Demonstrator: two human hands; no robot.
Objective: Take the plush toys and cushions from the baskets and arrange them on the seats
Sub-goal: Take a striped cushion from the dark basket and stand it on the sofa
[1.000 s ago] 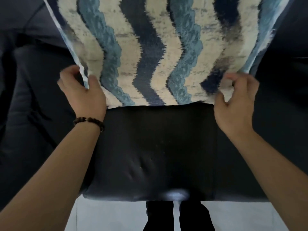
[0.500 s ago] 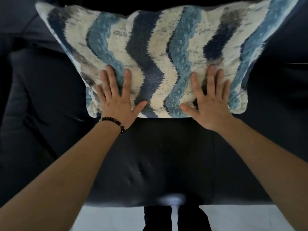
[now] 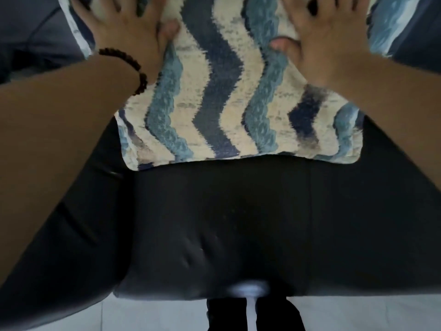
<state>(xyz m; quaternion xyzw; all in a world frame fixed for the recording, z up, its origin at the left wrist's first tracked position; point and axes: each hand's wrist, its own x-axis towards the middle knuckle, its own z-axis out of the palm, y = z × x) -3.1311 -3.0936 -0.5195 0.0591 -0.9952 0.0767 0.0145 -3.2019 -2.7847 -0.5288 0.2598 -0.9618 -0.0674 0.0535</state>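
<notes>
**Q:** What is lost at the far border?
**A:** The far part of the cushion (image 3: 214, 96), and the fingertips of the left hand (image 3: 128, 27) and right hand (image 3: 329, 37), all cropped.

**Q:** What is covered?
**A:** The hands and forearms hide the cushion's left and right flanks. The bead bracelet (image 3: 130, 65) passes out of sight behind the wrist.

**Q:** What is indistinct?
**A:** A pale smear (image 3: 248, 289) at the near edge of the seat (image 3: 238, 211) cannot be identified. The dark legs (image 3: 255, 314) are cut by the near border.
</notes>
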